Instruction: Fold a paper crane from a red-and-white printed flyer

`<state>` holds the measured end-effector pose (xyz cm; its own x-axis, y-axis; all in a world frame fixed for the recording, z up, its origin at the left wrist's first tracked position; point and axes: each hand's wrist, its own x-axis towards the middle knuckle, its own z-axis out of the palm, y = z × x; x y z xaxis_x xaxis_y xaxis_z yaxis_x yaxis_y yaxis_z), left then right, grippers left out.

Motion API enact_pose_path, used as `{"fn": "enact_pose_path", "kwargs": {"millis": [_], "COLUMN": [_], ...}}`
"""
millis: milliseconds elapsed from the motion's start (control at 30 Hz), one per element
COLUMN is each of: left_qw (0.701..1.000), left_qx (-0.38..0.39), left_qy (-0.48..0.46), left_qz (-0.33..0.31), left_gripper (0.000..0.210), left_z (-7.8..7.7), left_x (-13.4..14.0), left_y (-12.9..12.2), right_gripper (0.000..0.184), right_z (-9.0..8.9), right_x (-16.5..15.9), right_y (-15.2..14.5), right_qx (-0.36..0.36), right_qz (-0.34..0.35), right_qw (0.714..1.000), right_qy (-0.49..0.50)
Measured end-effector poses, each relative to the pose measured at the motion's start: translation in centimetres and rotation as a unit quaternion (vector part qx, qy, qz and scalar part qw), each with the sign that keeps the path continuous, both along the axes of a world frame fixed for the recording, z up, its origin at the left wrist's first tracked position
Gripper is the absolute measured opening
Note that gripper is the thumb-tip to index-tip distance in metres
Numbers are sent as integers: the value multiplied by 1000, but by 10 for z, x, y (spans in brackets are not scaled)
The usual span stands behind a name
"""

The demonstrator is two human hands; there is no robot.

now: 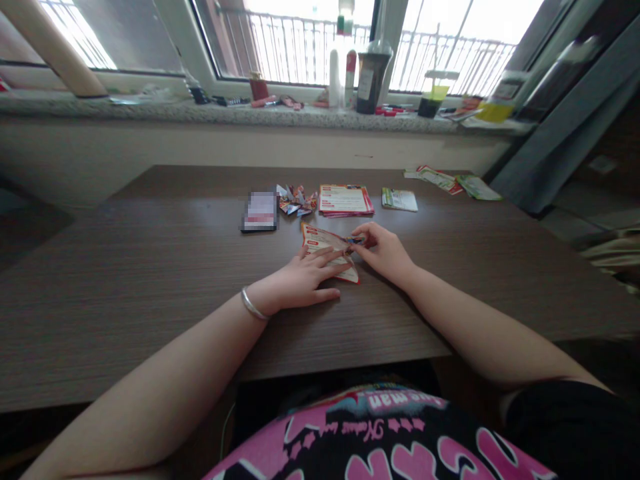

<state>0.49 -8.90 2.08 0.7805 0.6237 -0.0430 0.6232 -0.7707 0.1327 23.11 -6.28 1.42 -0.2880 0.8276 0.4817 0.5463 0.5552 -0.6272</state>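
Note:
A printed paper sheet (320, 237) with red and cream markings lies on the brown table, its right side bunched and lifted. My left hand (310, 275) rests flat over the sheet with fingers spread, pressing on its lower part. At the sheet's right side, my right hand (381, 248) pinches the gathered paper between thumb and fingers. Just beyond the sheet sit a pile of folded colourful paper pieces (299, 201) and a stack of similar printed sheets (345, 199).
A phone (260, 211) with a blurred screen lies left of the folded pieces. Small cards (399, 199) lie to the right, with printed packets (440, 180) near the back edge. A dark cup (373, 79), bottles and small items line the stone windowsill (165, 112).

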Motion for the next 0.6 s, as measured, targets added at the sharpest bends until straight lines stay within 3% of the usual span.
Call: {"fn": "enact_pose_path", "kwargs": {"millis": [200,600], "left_qw": [1000,998], "left_qx": [20,34], "left_qy": [-8,6], "left_qz": [12,53], "left_gripper": [65,71], "left_z": [2,-4], "left_x": [-2,-7], "left_y": [-3,2], "right_gripper": [6,4], "right_z": [4,8], "right_x": [3,13], "right_y": [-3,-1], "right_qx": [0,-10], "right_qz": [-10,-49], "right_qw": [999,997], "right_qy": [-42,-62]}}
